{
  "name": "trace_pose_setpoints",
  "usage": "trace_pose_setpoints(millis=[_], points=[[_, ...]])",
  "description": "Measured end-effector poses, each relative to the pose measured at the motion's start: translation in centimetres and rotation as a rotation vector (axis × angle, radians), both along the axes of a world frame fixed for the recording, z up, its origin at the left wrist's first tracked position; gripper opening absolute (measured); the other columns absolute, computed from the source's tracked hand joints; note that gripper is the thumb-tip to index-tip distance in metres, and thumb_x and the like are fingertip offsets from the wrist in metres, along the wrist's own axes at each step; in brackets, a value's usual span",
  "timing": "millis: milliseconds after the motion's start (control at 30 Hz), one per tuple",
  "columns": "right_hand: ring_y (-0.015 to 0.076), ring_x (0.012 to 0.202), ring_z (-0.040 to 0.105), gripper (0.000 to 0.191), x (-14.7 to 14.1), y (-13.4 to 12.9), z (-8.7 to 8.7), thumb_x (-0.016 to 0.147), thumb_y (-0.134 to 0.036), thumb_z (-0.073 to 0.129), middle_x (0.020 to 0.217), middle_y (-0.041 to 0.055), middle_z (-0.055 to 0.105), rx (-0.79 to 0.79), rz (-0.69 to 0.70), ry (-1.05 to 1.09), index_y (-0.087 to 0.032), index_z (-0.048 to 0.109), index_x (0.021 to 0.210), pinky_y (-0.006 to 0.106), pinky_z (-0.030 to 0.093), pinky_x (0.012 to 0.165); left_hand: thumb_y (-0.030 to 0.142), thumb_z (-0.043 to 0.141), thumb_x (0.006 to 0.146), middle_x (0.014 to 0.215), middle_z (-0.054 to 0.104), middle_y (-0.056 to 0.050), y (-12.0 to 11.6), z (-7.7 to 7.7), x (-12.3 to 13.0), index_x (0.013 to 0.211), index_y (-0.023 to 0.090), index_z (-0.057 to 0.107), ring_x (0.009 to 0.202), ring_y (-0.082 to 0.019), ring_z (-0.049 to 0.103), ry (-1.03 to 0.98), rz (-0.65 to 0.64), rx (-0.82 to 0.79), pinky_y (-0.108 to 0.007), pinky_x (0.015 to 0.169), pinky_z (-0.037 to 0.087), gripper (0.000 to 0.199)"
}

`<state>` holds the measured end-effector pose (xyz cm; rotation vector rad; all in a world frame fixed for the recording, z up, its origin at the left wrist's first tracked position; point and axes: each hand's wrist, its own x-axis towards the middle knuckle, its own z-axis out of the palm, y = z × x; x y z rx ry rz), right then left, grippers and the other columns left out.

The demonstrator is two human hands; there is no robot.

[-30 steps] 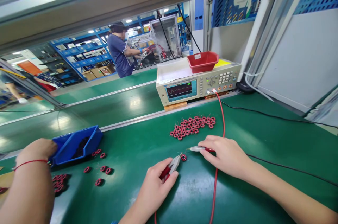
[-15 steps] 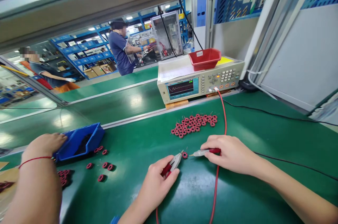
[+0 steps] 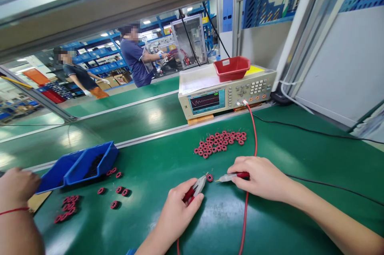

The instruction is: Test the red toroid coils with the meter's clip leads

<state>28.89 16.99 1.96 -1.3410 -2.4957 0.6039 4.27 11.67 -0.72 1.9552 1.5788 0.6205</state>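
Head view: my left fingers (image 3: pixel 186 186) grip a red-handled clip (image 3: pixel 199 186), tip beside the red ring coil (image 3: pixel 210 177) on the surface (image 3: pixel 150 179); my right fingers (image 3: pixel 240 165) pinch a probe (image 3: pixel 227 177), its tip lower than before. A co-worker's hand (image 3: pixel 22 184) has left the blue bin (image 3: pixel 54 182).

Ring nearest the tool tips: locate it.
Head view, just right of centre: the ring lies between the left hand and right hand, below the ring pile.
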Motion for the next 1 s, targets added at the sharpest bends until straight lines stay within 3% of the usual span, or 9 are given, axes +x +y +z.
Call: trace_pose_setpoints(millis=[367,500,667,767,900,1000], points=[[0.0150,0.067,0.060,0.023,0.3,0.2,0.1,0.082,-0.027,0.047,0.077,-0.0004,0.065,-0.006,0.003,-0.016,-0.030,0.070,0.088,0.024,0.037,0.058,0.034,0.056,0.082,0.093,0.070,-0.004,0.0,-0.2,-0.1,0.107,0.020,0.064,0.076,-0.019,0.063,-0.021,0.002,0.014,-0.025,0.069,0.049,0.030],[0.0164,0.068,0.060,0.023,1.1,0.7,0.0,0.082,-0.028,0.047,0.078,-0.0009,0.065,0.004,-0.050,-0.099,-0.031,0.069,0.084,0.024,0.034,0.054,0.037,0.055,0.083,0.084,0.069,-0.002,0.3,-0.4,-0.7,0.104,0.020,0.066,0.073,-0.018,0.061,-0.067,0.000,0.000,-0.025,0.068,0.048,0.029],[0.0204,0.068,0.061,0.020,3.0,1.2,0.7,0.081,-0.027,0.050,0.073,0.0030,0.064,0.067,-0.207,-0.334,-0.022,0.064,0.068,0.026,0.033,0.052,0.044,0.055,0.081,0.071,0.059,0.001,1.7,-1.4,-2.5,0.110,0.015,0.057,0.056,-0.012,0.052,-0.325,0.278,0.054,-0.022,0.054,0.044,0.041],[0.0247,0.075,0.060,0.017,3.5,1.4,1.1,0.081,-0.023,0.052,0.076,0.0073,0.063,0.175,-0.293,-0.432,-0.019,0.063,0.068,0.031,0.038,0.059,0.045,0.057,0.079,0.071,0.056,0.002,2.6,-1.8,-3.1,0.109,0.014,0.054,0.055,-0.010,0.050,-0.484,0.328,0.047,-0.021,0.051,0.043,0.043],[0.0240,0.089,0.058,0.015,1.4,0.7,0.7,0.081,-0.017,0.049,0.088,0.0081,0.063,0.195,-0.272,-0.154,-0.018,0.065,0.079,0.032,0.041,0.070,0.046,0.059,0.076,0.068,0.054,0.002,3.3,-2.0,-3.2,0.104,0.012,0.053,0.051,-0.009,0.050,-0.561,0.343,0.030,-0.020,0.044,0.041,0.045],[0.0159,0.073,0.060,0.017,-1.6,-0.5,-0.6,0.079,-0.016,0.051,0.076,0.0019,0.064,0.064,-0.166,0.033,-0.020,0.066,0.071,0.025,0.041,0.066,0.047,0.058,0.075,0.066,0.054,0.003,3.5,-1.9,-3.2,0.100,0.011,0.054,0.048,-0.009,0.049,-0.577,0.344,0.044,-0.019,0.041,0.040,0.044]])
